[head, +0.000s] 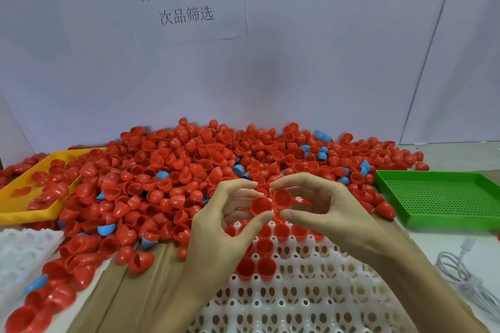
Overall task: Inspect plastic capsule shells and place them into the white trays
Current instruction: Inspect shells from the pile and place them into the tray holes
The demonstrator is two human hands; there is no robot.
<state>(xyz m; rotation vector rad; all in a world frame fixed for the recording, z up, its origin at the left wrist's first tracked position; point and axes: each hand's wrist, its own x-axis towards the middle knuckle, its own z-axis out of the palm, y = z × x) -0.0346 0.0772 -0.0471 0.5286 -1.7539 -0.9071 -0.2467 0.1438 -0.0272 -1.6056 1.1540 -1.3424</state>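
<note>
1. At the bench's left edge a yellow tray (pixel 16 201) holds a few red shells, and the pile spills over its right rim.
2. Nearer the front-left corner lies a second white tray (pixel 19 248), its pockets bare, with loose red and blue shells along its right side.
3. A large pile of red shells (pixel 167 170), with a few blue shells (pixel 106 229) mixed in, covers the back of the bench from the yellow tray to the green one and crowds the far edge of the working tray.
4. The left hand (pixel 227 227) pinches one red shell (pixel 260 205) between thumb and curled fingers, open side towards the camera.
5. The right hand (pixel 319 208) pinches another red shell (pixel 282 198) the same way, touching the first; both are held just above the far edge of the white tray (pixel 311 292).
6. That tray sits at the bench's front edge, with red shells seated in its far pockets, partly hidden by the hands.
7. At the right edge stands a green perforated tray (pixel 443 197), with a white cable (pixel 460 276) coiled near the front-right corner.
</note>
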